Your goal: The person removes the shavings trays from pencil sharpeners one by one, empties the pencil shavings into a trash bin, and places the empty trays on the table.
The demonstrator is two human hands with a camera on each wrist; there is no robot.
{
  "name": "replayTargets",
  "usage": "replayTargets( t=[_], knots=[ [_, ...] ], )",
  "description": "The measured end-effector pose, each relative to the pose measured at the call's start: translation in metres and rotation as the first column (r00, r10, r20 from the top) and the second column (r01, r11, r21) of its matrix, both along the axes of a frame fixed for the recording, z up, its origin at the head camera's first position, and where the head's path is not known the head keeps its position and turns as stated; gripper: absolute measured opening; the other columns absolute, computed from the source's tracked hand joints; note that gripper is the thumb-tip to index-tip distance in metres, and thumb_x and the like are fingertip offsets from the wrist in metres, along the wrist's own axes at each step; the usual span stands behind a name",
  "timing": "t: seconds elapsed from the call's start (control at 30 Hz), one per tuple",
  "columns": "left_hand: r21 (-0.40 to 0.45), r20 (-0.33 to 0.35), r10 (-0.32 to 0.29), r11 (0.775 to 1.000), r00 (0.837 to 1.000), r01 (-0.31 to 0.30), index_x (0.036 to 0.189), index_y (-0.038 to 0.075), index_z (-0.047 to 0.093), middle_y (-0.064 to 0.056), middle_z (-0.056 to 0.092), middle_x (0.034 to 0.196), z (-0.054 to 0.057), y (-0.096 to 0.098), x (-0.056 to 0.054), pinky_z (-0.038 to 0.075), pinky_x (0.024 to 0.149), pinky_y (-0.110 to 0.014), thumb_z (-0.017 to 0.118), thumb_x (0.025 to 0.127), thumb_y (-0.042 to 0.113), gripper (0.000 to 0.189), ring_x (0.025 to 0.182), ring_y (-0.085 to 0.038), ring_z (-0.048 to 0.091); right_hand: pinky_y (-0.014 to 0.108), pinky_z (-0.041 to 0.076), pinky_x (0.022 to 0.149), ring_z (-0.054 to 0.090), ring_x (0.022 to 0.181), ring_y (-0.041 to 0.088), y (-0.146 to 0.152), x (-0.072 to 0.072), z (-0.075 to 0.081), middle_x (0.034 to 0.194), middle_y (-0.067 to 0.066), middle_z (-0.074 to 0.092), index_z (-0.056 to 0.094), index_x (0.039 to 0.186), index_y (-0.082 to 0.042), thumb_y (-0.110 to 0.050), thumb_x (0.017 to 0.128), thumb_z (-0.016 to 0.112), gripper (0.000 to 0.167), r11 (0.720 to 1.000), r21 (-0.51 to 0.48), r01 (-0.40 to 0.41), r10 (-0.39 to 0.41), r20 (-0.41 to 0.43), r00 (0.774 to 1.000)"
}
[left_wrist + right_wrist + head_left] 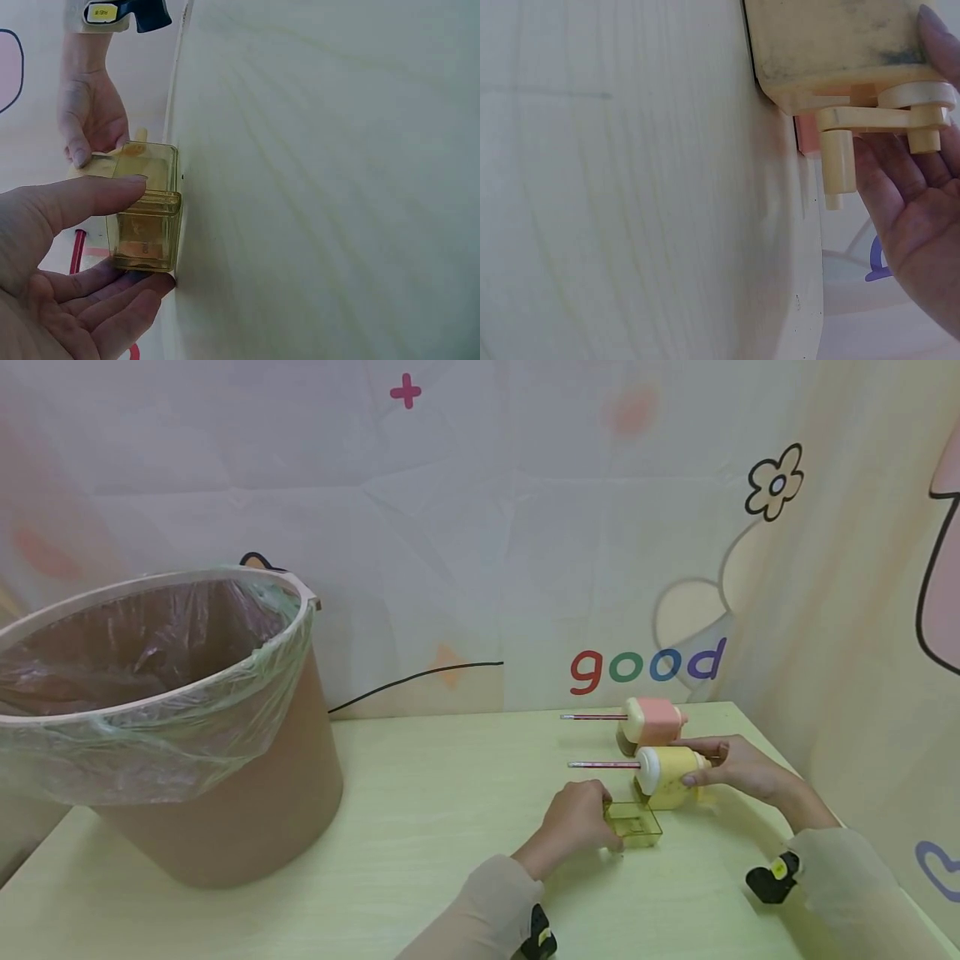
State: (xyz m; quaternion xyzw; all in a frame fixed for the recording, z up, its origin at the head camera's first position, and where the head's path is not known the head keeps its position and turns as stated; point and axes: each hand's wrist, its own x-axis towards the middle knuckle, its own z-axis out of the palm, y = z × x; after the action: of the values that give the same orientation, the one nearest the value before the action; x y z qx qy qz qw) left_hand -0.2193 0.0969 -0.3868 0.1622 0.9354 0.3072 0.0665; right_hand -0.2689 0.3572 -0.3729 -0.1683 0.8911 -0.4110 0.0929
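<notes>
A yellow crank pencil sharpener [670, 775] lies at the right of the table, a pencil [603, 765] sticking out of its white front. My right hand [742, 770] holds its rear body, thumb on the near side and fingers behind. In the right wrist view its crank handle [838, 161] hangs beside the palm. Just in front of the sharpener, my left hand [576, 820] pinches a clear yellow shavings drawer [636, 828] between thumb and fingers. The drawer [146, 210] looks separate from the sharpener; its contents are hard to make out.
Behind the yellow sharpener stands a pink pencil sharpener [660, 720] with its own pencil [592, 717]. A large brown trash bin [247, 810] lined with a clear bag occupies the table's left side. A printed cloth [450, 527] hangs behind the table [420, 843].
</notes>
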Motion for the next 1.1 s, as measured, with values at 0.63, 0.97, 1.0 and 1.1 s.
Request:
replayTargets(
  t=[0.63,0.97,1.0,1.1],
  knots=[
    [0.107,0.057,-0.004,0.994,0.998,-0.002,0.108,0.011,0.063,0.006,0.064,0.095,-0.003,-0.010,-0.001,0.047,0.071,-0.019,0.087,0.055,0.023,0.059,0.086,-0.008,0.058,0.051,0.041,0.090,0.047,0.112,0.037,-0.003,0.001,0.002,0.122,0.027,0.052,0.045,0.127,0.010,-0.016,0.078,0.070,0.061,1.000,0.014,-0.008,0.008,0.005,1.000],
    [0.200,0.034,-0.035,0.979,0.999,0.028,0.109,0.010,0.062,0.002,0.065,0.101,0.001,-0.023,0.002,0.047,0.073,-0.019,0.086,0.059,0.023,0.057,0.090,-0.009,0.059,0.035,0.045,0.085,0.050,0.113,0.028,0.000,0.004,0.009,0.129,0.025,0.047,0.047,0.129,0.004,-0.016,0.083,0.065,0.053,0.998,0.044,-0.043,0.045,-0.044,0.998],
    [0.214,0.023,-0.040,0.976,0.999,0.034,0.109,0.010,0.062,0.002,0.065,0.102,0.001,-0.025,0.002,0.047,0.074,-0.019,0.085,0.060,0.023,0.056,0.091,-0.008,0.059,0.033,0.046,0.085,0.051,0.112,0.024,0.000,0.004,0.010,0.130,0.025,0.047,0.046,0.129,0.004,-0.016,0.085,0.064,0.052,0.998,0.041,-0.041,0.043,-0.053,0.998],
    [0.267,-0.009,-0.062,0.962,0.998,0.062,0.107,0.009,0.063,0.000,0.066,0.103,0.003,-0.028,0.002,0.047,0.074,-0.018,0.083,0.064,0.021,0.049,0.089,-0.008,0.060,0.026,0.049,0.081,0.057,0.103,0.007,0.001,0.001,0.014,0.126,0.027,0.049,0.046,0.128,0.006,-0.017,0.087,0.061,0.050,1.000,0.025,-0.015,0.017,-0.090,0.996]
  ],
)
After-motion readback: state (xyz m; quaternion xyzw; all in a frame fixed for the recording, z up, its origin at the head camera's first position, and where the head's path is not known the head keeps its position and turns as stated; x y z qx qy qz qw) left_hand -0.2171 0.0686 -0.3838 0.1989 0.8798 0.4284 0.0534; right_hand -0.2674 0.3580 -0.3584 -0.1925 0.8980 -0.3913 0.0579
